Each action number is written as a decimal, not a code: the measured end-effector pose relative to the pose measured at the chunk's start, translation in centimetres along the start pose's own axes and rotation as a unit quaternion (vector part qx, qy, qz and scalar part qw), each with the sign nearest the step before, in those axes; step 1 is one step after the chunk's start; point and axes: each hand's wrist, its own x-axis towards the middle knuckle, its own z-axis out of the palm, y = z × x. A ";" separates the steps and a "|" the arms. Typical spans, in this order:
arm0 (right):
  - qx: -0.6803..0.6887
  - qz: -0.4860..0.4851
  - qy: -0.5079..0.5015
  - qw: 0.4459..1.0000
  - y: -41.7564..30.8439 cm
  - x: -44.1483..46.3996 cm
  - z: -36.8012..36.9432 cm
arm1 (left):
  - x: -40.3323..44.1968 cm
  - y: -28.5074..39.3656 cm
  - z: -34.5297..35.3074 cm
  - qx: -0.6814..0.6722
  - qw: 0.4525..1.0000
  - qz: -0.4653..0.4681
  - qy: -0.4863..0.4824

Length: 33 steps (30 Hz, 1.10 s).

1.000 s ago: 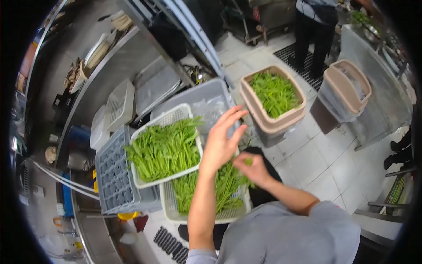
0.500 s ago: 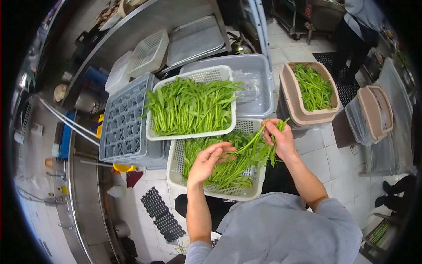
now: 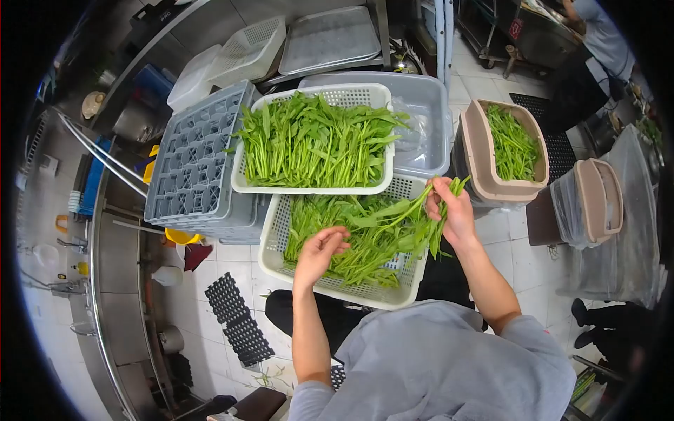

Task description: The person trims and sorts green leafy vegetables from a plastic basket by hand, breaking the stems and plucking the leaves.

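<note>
My right hand (image 3: pixel 453 209) grips a bunch of leafy green stems (image 3: pixel 430 228) above the right side of the lower white basket (image 3: pixel 274 249). Over that basket's left part is my left hand (image 3: pixel 321 254), its fingers curled and close together; whether a stem lies between them is too small to tell. Loose greens (image 3: pixel 351 238) fill much of the lower basket. Just beyond it, the upper white basket (image 3: pixel 242 184) holds greens (image 3: pixel 316 140) laid side by side, overlapping the lower basket's far edge.
Grey glass racks (image 3: pixel 189 161) stand left of the baskets, and a grey tub (image 3: pixel 428 105) lies behind them. To the right are a beige-rimmed bin (image 3: pixel 484 184) with greens and another bin (image 3: pixel 600 200). A person (image 3: pixel 597 56) stands at the back right.
My right hand rose from the lower basket with stems in it. My left hand moved down and left, and its fingers curled. The view shifted, moving the bins right.
</note>
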 end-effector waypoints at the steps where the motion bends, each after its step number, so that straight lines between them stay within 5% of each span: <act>1: -0.001 0.002 0.001 1.000 0.0 0.1 -0.1 | 0.2 -1.1 0.2 0.009 0.999 -0.043 0.015; 2: -0.009 -0.003 0.002 1.000 0.1 0.0 -0.2 | 0.2 -2.3 0.4 0.008 0.999 -0.046 0.016; 4: -0.016 -0.003 0.003 1.000 0.2 -0.1 0.1 | -0.1 -3.7 1.1 0.311 0.948 -0.065 -0.028; 8: 0.021 -0.068 0.044 0.997 -0.1 0.1 0.0 | -0.5 -8.8 3.2 0.407 0.907 -0.073 -0.078; 10: 0.049 -0.079 0.055 0.994 -0.5 0.1 -0.1 | -0.9 -9.9 3.9 0.532 0.845 0.016 -0.047; 14: 0.035 -0.086 0.036 0.995 -0.5 0.4 -1.2 | -0.5 -10.2 3.8 0.553 0.831 -0.036 -0.044; 17: 0.014 -0.080 0.034 0.996 -0.4 0.4 -2.2 | -0.4 -8.9 3.1 0.480 0.872 -0.075 -0.059; 25: 0.026 -0.112 0.029 0.993 -0.5 -0.3 -1.0 | -0.4 -10.1 4.1 0.584 0.806 -0.060 -0.080; 33: -0.034 -0.061 -0.018 0.997 -1.0 -0.9 -1.8 | -0.7 -10.0 4.5 0.566 0.821 -0.027 -0.073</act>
